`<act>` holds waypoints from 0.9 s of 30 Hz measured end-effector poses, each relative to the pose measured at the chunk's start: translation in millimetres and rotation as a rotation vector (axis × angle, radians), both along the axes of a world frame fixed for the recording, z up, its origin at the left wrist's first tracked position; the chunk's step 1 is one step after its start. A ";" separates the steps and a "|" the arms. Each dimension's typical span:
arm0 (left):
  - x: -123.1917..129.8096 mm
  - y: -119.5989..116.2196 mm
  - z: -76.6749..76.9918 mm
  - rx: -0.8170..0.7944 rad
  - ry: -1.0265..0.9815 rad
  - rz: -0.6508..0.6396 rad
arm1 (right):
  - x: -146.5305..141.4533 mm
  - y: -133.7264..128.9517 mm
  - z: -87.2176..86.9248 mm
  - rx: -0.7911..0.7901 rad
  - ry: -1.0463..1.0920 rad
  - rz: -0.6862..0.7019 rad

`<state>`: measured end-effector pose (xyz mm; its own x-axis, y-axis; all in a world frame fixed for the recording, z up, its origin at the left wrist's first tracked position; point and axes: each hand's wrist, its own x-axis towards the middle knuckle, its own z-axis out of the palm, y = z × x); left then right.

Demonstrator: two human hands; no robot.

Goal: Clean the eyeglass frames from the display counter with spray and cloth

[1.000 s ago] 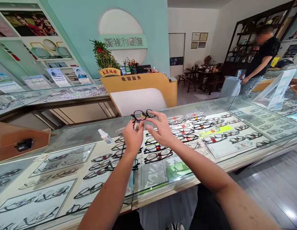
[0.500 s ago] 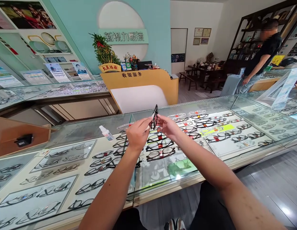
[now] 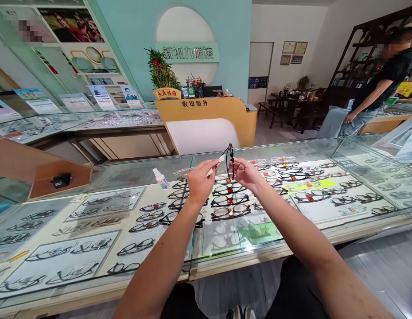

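A pair of black-framed glasses (image 3: 230, 161) is held upright between my hands above the glass display case (image 3: 126, 175). My left hand (image 3: 202, 179) pinches a temple arm near a small white tag (image 3: 222, 157). On the other side, my right hand (image 3: 246, 174) has its fingers closed on the frame's edge. Below my hands, rows of glasses (image 3: 231, 200) with red tags lie in the case. A white spray bottle (image 3: 160, 178) stands on the glass left of my left hand.
Beyond the case is a yellow and white counter (image 3: 206, 128) with a potted plant (image 3: 161, 73). A person in a black shirt (image 3: 388, 71) stands at the right back. A brown wooden stand (image 3: 83, 176) sits at the left.
The view has swung left, so the scene appears shifted right. The glasses have turned slightly between my hands, and both lenses' rims and an arm show more apart.
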<state>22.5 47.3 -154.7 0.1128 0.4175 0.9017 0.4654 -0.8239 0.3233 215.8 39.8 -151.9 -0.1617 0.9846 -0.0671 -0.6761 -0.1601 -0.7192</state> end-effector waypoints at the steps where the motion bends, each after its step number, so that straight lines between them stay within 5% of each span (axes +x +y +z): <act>1: 0.1 1.1 0.8 -0.068 -0.089 0.002 | 1.5 -0.1 0.7 0.012 -0.007 0.010; 6: -8.5 16.1 6.9 -0.512 -0.576 -0.115 | 9.7 -4.7 6.1 0.074 -0.080 0.149; 12: -16.9 28.9 8.2 -0.721 -0.775 -0.302 | 12.0 -6.3 3.5 0.136 -0.160 0.245; 21: -13.5 24.2 9.5 -0.803 -0.773 -0.301 | 11.6 -4.7 1.3 0.154 -0.109 0.168; 27: -10.2 13.5 8.3 -0.577 -0.457 -0.203 | 13.7 -10.6 7.9 0.255 -0.091 0.189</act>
<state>12.2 60.7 -146.3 -0.0942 0.8475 0.5223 0.0392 -0.5211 0.8526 229.5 29.2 -144.0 -0.3478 0.9246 0.1557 -0.5830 -0.0832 -0.8082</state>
